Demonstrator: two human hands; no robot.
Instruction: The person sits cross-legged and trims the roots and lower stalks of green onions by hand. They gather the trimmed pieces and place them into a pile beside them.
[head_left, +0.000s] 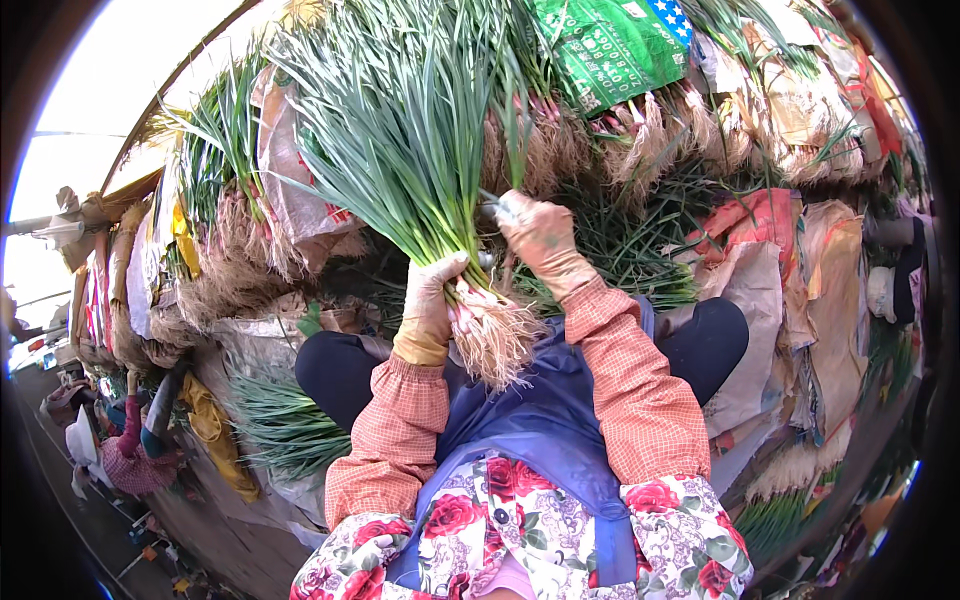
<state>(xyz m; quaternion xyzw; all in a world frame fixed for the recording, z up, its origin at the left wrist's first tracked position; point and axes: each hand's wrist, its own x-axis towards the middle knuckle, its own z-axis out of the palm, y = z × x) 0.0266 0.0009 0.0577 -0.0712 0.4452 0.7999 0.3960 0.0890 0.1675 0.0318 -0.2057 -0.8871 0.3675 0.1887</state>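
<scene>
My left hand (433, 304), in a pale stained glove, grips a thick bunch of green garlic (420, 172) low on its stems. The long leaves fan upward and away from me. Its pinkish bulbs and tangled roots (499, 337) hang over my lap, below the left thumb. Just right of the stems is my right hand (540, 238), also gloved, with the fingers curled around a thin grey tool (489, 201), possibly a knife, mostly hidden by the glove. A blurred green stalk (517, 154) stands right above the right knuckles; whether the hand touches it, I cannot tell.
Rooted green garlic (540, 142) is stacked ahead, partly under a green printed sack (611, 49). Loose leaves (637, 232) lie beyond my right knee. Woven sacks (750, 292) are piled at right, and more garlic leaves (289, 420) lie at left. A person (135, 457) in a white hat sits far left.
</scene>
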